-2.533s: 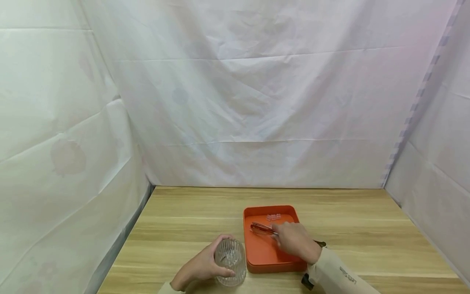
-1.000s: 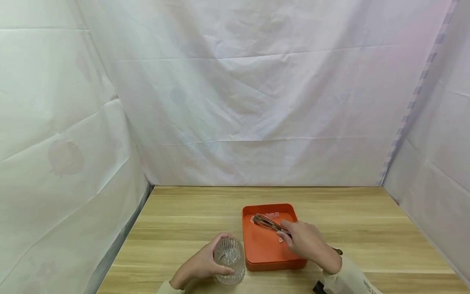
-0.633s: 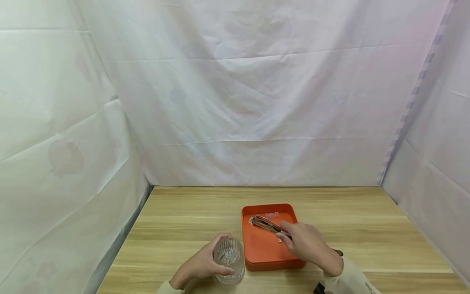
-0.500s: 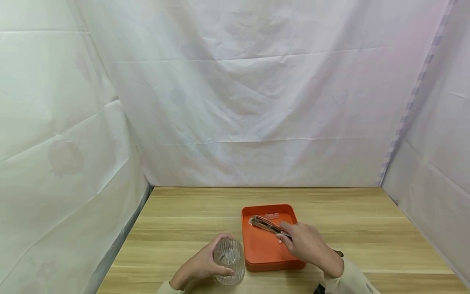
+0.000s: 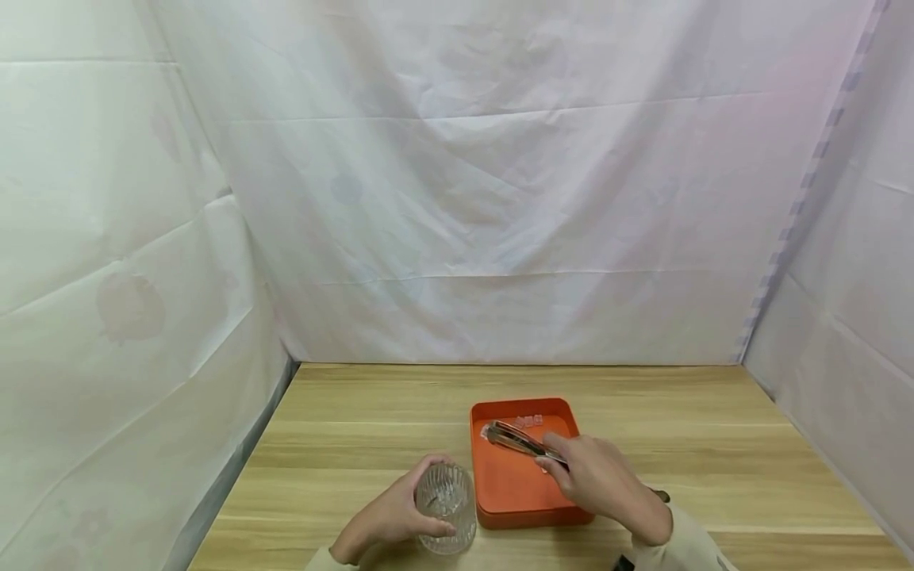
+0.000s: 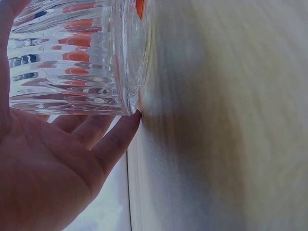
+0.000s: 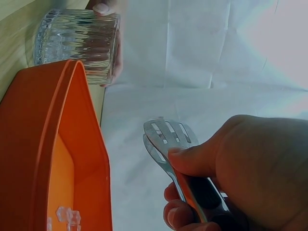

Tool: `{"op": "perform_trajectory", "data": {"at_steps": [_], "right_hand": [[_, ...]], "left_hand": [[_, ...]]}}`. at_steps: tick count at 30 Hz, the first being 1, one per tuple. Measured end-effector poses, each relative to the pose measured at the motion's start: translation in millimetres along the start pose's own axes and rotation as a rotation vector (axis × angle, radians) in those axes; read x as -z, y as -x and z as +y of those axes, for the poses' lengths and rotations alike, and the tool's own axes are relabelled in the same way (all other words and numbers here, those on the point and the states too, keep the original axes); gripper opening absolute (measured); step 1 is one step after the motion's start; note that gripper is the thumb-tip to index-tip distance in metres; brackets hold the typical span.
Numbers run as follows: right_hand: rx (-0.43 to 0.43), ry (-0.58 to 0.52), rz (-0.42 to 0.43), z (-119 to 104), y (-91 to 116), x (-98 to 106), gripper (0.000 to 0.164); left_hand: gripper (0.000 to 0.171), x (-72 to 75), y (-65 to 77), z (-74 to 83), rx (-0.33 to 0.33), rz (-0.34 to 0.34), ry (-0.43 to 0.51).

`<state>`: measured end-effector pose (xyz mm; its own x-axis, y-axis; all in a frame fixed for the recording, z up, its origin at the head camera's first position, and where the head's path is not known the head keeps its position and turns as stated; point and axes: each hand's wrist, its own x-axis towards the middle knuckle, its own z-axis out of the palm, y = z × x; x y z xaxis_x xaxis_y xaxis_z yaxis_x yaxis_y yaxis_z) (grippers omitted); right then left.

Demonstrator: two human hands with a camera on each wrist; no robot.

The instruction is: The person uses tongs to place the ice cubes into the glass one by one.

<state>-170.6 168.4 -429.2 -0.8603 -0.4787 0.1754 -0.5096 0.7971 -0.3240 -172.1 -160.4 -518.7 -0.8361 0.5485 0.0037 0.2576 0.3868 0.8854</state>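
Head view: on the wood-grain table (image 5: 357, 412), a ribbed clear glass (image 5: 447, 507) is held upright by the left hand (image 5: 400, 506), its fingers and thumb curved around the sides. Just beside the glass, an orange tray (image 5: 517, 490) is seen; whether the two touch cannot be told. Metal tongs (image 5: 517, 439) are gripped by the right hand (image 5: 600, 480), the thumb pressed along one arm and the fingers clamped from the other side. The tongs' tips are held over the tray, with only a narrow gap shown between the arms in the right wrist view. Next to those tips a small clear piece (image 5: 485, 433) is seen, but whether it is pinched cannot be told. More clear pieces (image 5: 528, 421) are grouped toward the tray's far end. Behind the table, pale creased cloth (image 5: 493, 198) is hung, and a pale sleeve (image 5: 687, 547) is worn on the right arm.
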Motion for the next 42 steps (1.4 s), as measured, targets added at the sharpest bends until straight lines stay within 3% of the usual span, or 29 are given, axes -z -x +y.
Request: {"op": "perform_trajectory", "data": {"at_steps": [24, 31, 42], "right_hand": [[0.049, -0.004, 0.031, -12, 2, 6, 0.024], [0.073, -0.002, 0.042, -20, 0, 6, 0.016], [0.108, -0.011, 0.020, -31, -6, 4, 0.028]], "left_hand": [[0.089, -0.7, 0.7, -2.5, 0.023, 0.002, -0.025], [0.088, -0.3, 0.9, -0.5, 0.015, 0.001, -0.014], [0.088, 0.5, 1.1, 2.7, 0.012, 0.009, -0.020]]}}
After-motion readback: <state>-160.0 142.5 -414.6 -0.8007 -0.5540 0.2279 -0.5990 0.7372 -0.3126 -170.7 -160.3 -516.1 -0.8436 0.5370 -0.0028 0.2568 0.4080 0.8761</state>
